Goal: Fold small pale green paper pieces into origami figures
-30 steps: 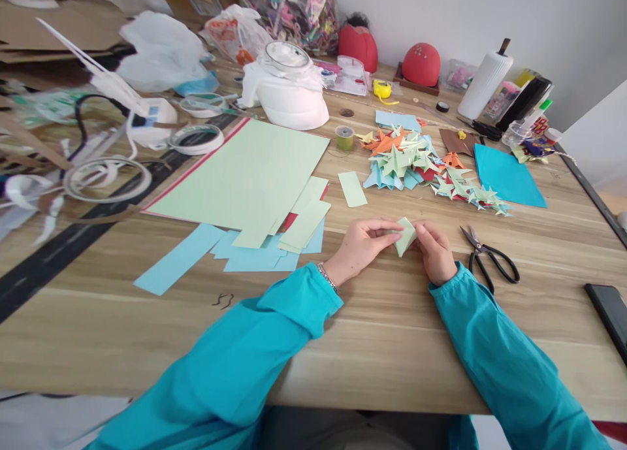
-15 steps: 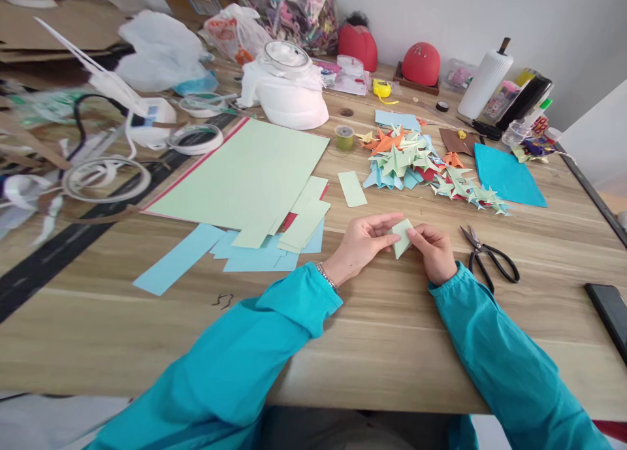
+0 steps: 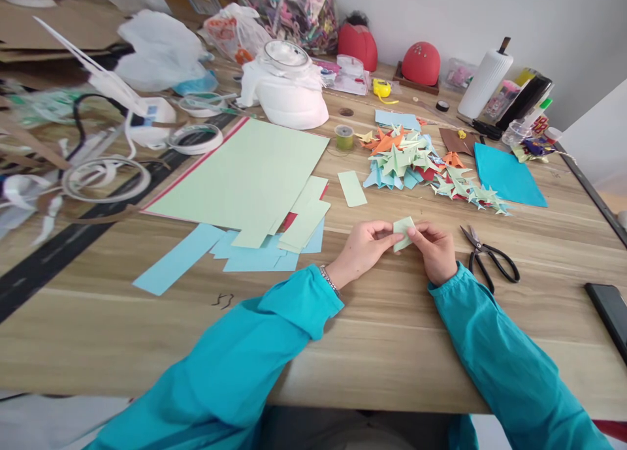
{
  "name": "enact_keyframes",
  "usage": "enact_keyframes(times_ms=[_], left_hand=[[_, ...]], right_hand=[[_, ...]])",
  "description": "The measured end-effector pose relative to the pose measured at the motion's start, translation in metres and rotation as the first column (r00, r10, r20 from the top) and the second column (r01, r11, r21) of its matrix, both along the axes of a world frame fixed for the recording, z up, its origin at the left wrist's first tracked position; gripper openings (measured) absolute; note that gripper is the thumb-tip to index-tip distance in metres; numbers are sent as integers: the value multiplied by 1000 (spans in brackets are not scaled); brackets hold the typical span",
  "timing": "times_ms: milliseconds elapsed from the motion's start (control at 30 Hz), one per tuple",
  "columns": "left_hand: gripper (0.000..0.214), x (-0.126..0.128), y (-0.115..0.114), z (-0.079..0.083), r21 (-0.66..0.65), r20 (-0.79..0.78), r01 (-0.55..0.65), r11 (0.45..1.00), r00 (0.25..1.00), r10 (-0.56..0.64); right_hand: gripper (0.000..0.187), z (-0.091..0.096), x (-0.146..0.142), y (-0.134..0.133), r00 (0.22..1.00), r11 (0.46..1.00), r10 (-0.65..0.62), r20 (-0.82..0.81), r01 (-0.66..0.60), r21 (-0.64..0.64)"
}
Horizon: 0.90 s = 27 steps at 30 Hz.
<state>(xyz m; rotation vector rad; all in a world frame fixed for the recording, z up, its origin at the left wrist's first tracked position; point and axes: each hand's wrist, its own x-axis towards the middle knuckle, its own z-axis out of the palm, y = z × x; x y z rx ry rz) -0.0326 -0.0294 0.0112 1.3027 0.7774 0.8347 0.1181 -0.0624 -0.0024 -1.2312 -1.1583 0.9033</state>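
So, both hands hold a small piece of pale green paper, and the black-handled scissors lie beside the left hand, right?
Not quite: the head view shows the black-handled scissors beside the right hand, not the left hand. Both do hold the pale green paper.

Small pale green folded paper (image 3: 402, 233), tilted, between both hands (image 3: 365, 249).

From the wearer's head, the one camera faces forward and down across the table (image 3: 382, 365), with the left hand (image 3: 363, 249) and right hand (image 3: 435, 249) nearby, the wall (image 3: 416, 9) farther off.
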Motion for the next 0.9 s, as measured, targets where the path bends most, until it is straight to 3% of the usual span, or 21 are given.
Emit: enact_keyframes(times_ms=[100, 200, 333, 600, 900], left_hand=[[24, 0, -1, 2, 8, -33, 41, 999, 999, -41], [24, 0, -2, 3, 20, -68, 128, 992, 990, -127], [23, 1, -3, 5, -68, -77, 170, 983, 981, -175], [19, 5, -8, 3, -85, -214, 191, 978, 955, -205], [17, 1, -4, 7, -182, -155, 246, 952, 949, -275]], right_hand=[[28, 2, -1, 0, 997, 999, 8, -73, -10, -31], [24, 4, -2, -1, 998, 998, 62, 5, -62, -11], [25, 5, -2, -2, 996, 997, 82, 26, -82, -4], [31, 1, 0, 0, 1000, 1000, -4, 11, 4, -3], [32, -1, -1, -1, 1000, 999, -19, -14, 18, -45]])
